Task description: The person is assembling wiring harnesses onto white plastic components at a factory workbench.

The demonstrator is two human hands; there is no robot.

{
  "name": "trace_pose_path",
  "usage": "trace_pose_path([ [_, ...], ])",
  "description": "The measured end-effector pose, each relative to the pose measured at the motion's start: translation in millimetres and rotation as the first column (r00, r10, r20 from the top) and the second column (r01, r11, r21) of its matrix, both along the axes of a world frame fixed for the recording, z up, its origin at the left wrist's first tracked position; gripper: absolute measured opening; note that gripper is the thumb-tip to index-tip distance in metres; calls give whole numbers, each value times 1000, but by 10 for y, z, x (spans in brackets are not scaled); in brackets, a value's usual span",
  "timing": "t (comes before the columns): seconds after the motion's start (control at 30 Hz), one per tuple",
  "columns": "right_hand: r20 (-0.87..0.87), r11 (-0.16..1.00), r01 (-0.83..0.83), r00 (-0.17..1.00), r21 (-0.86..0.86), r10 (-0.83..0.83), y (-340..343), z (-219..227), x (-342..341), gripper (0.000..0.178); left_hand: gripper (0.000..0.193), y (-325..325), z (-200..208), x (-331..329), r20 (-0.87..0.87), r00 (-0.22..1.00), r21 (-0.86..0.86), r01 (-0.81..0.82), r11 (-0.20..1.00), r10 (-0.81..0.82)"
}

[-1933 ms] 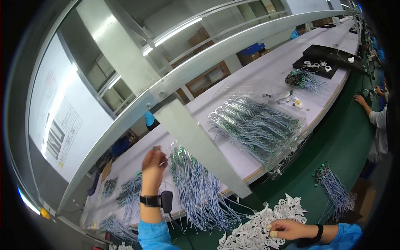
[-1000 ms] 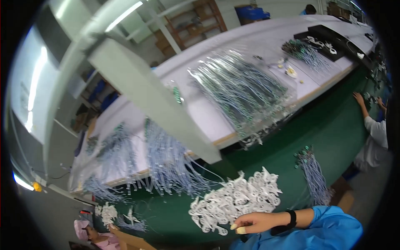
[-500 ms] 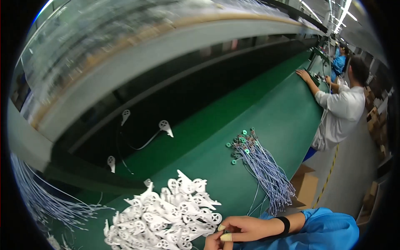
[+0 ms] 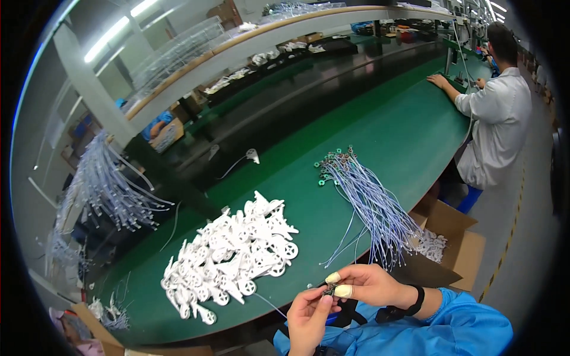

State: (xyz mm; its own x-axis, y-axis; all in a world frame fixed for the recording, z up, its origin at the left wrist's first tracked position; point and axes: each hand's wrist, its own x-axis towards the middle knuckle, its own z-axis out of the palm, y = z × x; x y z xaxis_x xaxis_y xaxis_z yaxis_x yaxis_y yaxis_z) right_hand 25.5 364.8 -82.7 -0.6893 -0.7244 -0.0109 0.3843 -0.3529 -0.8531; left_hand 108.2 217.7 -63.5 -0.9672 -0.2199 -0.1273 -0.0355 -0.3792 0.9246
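My left hand (image 4: pixel 309 320) and my right hand (image 4: pixel 375 286) meet at the table's near edge, fingertips pinched together. Between them is a small dark part (image 4: pixel 329 291), too small to make out its kind. Pale yellow finger cots cover two fingertips of my right hand. From near my left hand a thin light wire (image 4: pixel 272 305) runs toward a heap of white plastic parts (image 4: pixel 231 252), each with a spoked round end and a pointed tail. Beyond my right hand lies a bundle of bluish wires (image 4: pixel 371 207) with small green rings (image 4: pixel 338 153) at the far end.
The green table (image 4: pixel 409 142) stretches far right, where a person in a white coat (image 4: pixel 499 113) works. An open cardboard box (image 4: pixel 466 255) with white pieces stands below the edge. More wires (image 4: pixel 113 184) hang by a post at left. A shelf (image 4: pixel 237 44) crosses above the table.
The view has tilted up, bringing the shelf, hanging wires and box more into sight. Both hands stay together and now show more fully, with the small dark part visible between the fingertips.
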Motion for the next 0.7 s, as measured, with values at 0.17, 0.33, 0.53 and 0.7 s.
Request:
trace_pose_path([
  [0.17, -246, 991, 62, 965, -120, -90, -61, 145, 300, 27, 16, 196, 346, 396, -330, 932, -683, -347, 643, 152],
  [0.33, -534, 968, 195, 807, -160, -251, -56, 206, 496, 21, 20, 311, 325, 572, -581, 809, -754, -576, 314, 90],
  [0.53, -259, 938, 55, 954, -341, -150, 293, 214, 247, 25, 21, 226, 565, 1093, -463, 750, -17, -540, 842, 472],
  [0.7, -221, 943, -79, 975, -324, 6, 487, 525, 306, 23, 35, 211, 618, 814, -518, 840, -352, -381, 855, 161],
])
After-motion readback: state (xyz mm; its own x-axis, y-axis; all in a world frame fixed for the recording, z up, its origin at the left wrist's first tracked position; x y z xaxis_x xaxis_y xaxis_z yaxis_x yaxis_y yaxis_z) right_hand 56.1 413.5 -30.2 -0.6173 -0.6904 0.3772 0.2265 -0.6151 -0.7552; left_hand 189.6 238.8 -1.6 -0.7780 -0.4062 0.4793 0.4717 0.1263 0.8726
